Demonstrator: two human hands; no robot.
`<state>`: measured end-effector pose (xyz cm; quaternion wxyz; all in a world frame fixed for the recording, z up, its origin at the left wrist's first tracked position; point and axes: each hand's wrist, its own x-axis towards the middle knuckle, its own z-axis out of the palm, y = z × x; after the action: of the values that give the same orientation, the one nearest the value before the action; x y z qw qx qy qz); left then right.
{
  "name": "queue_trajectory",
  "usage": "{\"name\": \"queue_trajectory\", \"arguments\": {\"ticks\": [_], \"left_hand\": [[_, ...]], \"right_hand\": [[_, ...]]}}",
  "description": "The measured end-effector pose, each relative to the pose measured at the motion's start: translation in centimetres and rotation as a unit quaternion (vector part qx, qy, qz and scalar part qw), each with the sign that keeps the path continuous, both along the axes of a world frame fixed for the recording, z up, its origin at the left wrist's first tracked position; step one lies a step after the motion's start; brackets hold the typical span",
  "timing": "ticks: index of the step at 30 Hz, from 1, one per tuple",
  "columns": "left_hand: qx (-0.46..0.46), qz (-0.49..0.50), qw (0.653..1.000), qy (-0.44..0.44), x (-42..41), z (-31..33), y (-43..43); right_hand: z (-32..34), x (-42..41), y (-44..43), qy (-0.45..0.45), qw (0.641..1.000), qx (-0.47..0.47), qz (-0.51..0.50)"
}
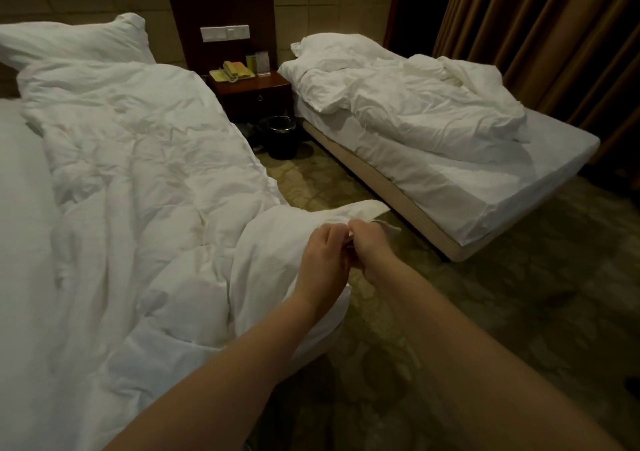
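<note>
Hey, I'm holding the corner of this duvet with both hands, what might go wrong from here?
1. The left hand and right hand pinch only the duvet corner, so it may slip free on a hard pull.
2. The duvet already hangs over the side of the bed; a tug might drag it onto the carpet.

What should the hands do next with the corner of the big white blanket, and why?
Probably lift the duvet corner and pull it toward the foot of the bed to straighten it. The left hand and right hand both pinch it already, and the duvet lies crumpled, its edge hanging off over the carpet.
</note>
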<state>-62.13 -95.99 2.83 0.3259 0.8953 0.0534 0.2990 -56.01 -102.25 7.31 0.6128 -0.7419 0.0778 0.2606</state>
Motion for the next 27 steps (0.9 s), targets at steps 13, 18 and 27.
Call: {"name": "queue_trajectory", "arguments": {"ticks": [13, 18, 27], "left_hand": [[0.022, 0.104, 0.992, -0.065, -4.1, -0.5, 5.6], [0.009, 0.15, 0.988, 0.023, -5.5, -1.3, 6.1], [0.056, 0.193, 0.962, 0.186, -7.0, -4.1, 5.8]], "right_hand": [[4.0, -0.3, 3.5, 0.015, 0.974, 0.224, -0.032], [3.9, -0.3, 3.7, 0.026, 0.966, 0.255, -0.04], [4.5, 0.3, 4.1, 0.066, 0.95, 0.294, -0.075]]}}
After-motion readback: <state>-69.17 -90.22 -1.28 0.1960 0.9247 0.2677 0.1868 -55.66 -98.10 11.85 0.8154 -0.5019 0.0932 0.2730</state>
